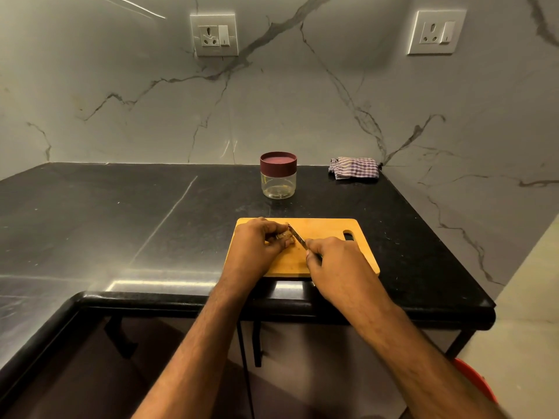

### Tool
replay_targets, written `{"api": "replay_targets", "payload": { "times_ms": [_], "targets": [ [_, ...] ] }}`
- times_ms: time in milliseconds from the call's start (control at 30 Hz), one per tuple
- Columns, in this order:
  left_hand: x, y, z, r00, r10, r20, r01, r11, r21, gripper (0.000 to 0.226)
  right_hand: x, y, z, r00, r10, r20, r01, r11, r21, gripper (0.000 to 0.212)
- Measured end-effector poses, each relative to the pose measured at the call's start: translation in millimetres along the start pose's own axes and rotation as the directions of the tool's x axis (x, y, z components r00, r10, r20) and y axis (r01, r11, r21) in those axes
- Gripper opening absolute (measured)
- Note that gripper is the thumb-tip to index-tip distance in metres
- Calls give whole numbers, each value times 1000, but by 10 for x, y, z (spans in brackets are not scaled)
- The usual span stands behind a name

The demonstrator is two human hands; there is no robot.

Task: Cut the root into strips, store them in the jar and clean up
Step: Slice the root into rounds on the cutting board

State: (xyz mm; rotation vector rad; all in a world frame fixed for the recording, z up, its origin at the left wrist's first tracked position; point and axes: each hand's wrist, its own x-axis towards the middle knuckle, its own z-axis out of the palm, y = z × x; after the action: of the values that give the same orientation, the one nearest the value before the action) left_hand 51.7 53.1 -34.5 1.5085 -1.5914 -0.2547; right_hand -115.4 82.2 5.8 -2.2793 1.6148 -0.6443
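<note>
A wooden cutting board (pixel 329 234) lies near the front edge of the black counter. On its left part my left hand (pixel 257 241) pinches a small pale root (pixel 284 236), mostly hidden under the fingers. My right hand (pixel 335 264) grips a knife (pixel 298 237) by the handle, and the blade slants up-left against the root. A clear glass jar (pixel 278 182) with a maroon lid on it stands behind the board and looks empty.
A folded checked cloth (pixel 354 168) lies at the back right of the black counter (pixel 121 225), against the marble wall. Two wall sockets sit high on the wall. The counter ends just right of the board, and something red (pixel 478 385) shows on the floor below.
</note>
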Motion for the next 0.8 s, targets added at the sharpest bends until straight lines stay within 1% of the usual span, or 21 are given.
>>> {"api": "replay_targets", "payload": {
  "times_ms": [167, 300, 433, 533, 667, 800],
  "targets": [
    [-3, -4, -3, 1000, 4, 4, -4, 1000, 11, 32, 134, -62, -12, 999, 22, 41, -19, 997, -79, 28],
    [2, 14, -2, 1000, -1, 2, 1, 1000, 16, 31, 245, -129, -63, 984, 100, 147, -81, 988, -128, 30],
    [-22, 30, 27, 999, -10, -43, 10, 1000, 4, 31, 159, -94, -78, 982, 106, 158, -80, 984, -162, 26],
    [-15, 31, 14, 1000, 1, -24, -1, 1000, 6, 32, 136, -122, -147, 964, 143, 226, -96, 974, -206, 29],
    [2, 13, -5, 1000, 10, -10, -10, 1000, 1, 32, 314, -170, -93, 943, 194, 269, -122, 957, -263, 31],
    [-6, 10, 8, 1000, -15, -16, 15, 1000, -13, 33, 437, -212, -90, 891, 263, 371, -128, 927, -352, 37]
  ]
}}
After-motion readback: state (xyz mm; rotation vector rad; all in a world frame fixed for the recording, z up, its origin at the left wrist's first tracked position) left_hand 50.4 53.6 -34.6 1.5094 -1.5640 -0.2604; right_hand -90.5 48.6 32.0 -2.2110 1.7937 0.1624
